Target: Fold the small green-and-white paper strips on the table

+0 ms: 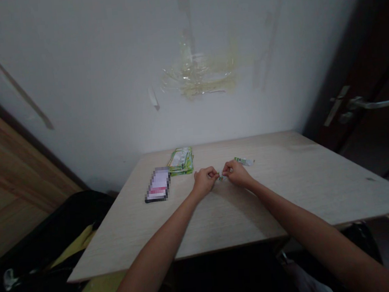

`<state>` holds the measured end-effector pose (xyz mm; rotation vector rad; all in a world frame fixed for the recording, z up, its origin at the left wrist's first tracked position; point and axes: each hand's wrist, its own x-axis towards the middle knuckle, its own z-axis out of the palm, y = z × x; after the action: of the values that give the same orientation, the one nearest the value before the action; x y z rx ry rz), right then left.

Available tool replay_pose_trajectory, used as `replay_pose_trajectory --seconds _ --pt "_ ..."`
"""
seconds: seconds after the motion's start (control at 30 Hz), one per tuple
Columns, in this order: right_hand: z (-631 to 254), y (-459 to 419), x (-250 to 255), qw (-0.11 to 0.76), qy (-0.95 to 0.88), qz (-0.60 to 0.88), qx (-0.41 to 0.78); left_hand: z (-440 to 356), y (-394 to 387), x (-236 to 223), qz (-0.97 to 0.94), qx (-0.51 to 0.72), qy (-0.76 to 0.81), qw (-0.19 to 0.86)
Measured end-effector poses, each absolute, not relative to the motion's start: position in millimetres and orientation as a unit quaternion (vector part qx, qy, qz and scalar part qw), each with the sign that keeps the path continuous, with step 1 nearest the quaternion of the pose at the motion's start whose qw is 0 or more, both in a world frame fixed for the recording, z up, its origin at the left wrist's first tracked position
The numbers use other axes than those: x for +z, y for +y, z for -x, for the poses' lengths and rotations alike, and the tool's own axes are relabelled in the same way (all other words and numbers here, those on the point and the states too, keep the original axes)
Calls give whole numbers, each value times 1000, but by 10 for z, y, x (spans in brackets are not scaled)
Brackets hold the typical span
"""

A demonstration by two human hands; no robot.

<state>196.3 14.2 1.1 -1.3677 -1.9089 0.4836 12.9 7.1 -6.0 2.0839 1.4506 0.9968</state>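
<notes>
Over the middle of the table, my left hand (206, 181) and my right hand (236, 173) face each other with fingertips pinched. Between them is a small, shiny, green-and-white piece of wrapper (221, 178); its shape is mostly hidden by the fingers. Both hands appear to grip it, one from each side. Just behind my right hand lies a narrow green-and-white wrapper strip (245, 161), partly covered by that hand. A stack of green-and-white packets (181, 160) rests farther back, to the left of my left hand.
A phone (157, 184) with a blurred screen lies left of my hands, against the packet stack. The pale wooden table (280, 188) meets a wall (106, 72) marked with old tape. A dark door with a metal handle (374, 103) is at the right.
</notes>
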Motion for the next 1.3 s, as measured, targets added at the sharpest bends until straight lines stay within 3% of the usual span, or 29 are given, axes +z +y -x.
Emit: replay_pose_trajectory --seconds 0.4,0.9,1.3 --pt "-2046 238 -103 408 -736 454 294 -122 60 -20 -726 377 534 213" --pt "-1876 192 -111 333 -757 542 151 -154 19 -43 -733 363 545 185" --pt "-1993 221 -163 365 -754 498 226 -121 27 -89 -723 348 580 143"
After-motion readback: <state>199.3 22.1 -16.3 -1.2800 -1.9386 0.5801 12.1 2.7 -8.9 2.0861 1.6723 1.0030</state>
